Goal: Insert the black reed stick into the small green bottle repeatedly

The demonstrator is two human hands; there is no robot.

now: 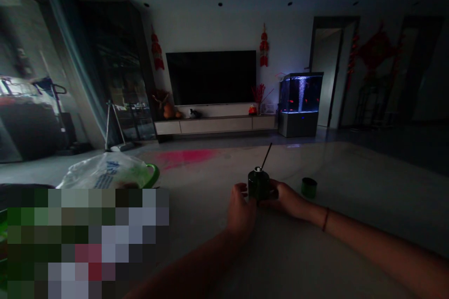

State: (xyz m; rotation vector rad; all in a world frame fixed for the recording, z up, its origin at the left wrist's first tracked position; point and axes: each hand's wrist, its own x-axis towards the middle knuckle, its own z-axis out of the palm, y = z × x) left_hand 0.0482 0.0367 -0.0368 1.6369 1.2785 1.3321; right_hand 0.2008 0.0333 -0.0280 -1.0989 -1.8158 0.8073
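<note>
Green bottle [258,186], upright between my two hands, just left of the short green cylinder [309,188] that stands apart on the tabletop [336,163]. My left hand [241,212] and right hand [288,201] both grasp its sides, fingers curled round it, some fingertips hidden. I judge this step to be steadying the bottle; a next move would call for keeping it level, minding the thin dark stick [267,156] at its neck. Its mouth points up, long axis near vertical; the stick slants up toward the cylinder's side.
</note>
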